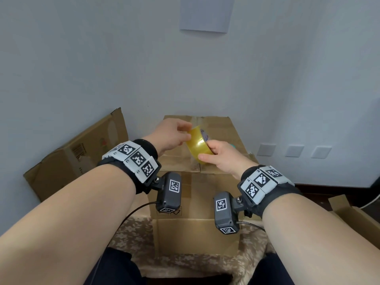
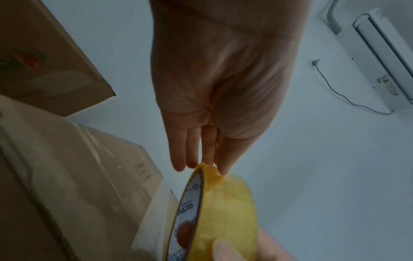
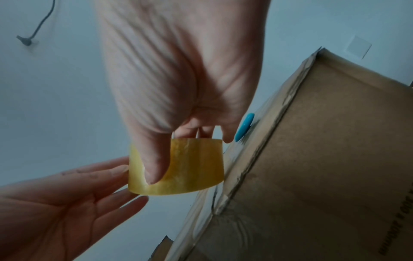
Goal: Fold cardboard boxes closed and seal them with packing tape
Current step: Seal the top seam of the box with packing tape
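A roll of yellowish clear packing tape [image 1: 198, 145] [image 2: 223, 211] [image 3: 190, 167] is held up above a brown cardboard box [image 1: 216, 194] [image 2: 67, 176] [image 3: 324, 159] whose top flaps lie shut. My right hand [image 1: 205, 150] [image 3: 178, 155] grips the roll, thumb on its outer face and fingers through the core. My left hand [image 1: 188, 132] [image 2: 212, 167] [image 3: 125, 180] pinches the roll's upper left edge between thumb and fingertips, the other fingers straight. Old clear tape shows along the box's centre seam.
A flattened cardboard box [image 1: 78, 153] leans on the wall at left. Another open box [image 1: 353, 212] sits at right. A small teal object [image 1: 233, 146] [image 3: 244, 127] lies on the box top behind my right hand. A patterned cloth [image 1: 131, 233] lies under the box, close to my knees.
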